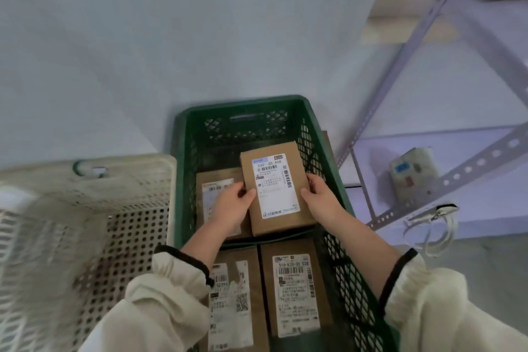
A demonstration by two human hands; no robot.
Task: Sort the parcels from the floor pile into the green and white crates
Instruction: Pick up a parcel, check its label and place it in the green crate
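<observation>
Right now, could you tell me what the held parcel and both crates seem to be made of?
Held parcel: brown cardboard, matte, with crisp box edges. Green crate: apparently moulded plastic, with lattice walls. White crate: likewise plastic, perforated and stained.

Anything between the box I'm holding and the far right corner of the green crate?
Nothing visible. Left hand and right hand hold the box over the green crate. The far parcel lies left of it, the near parcels closer. The floor under the box is hidden.
</observation>
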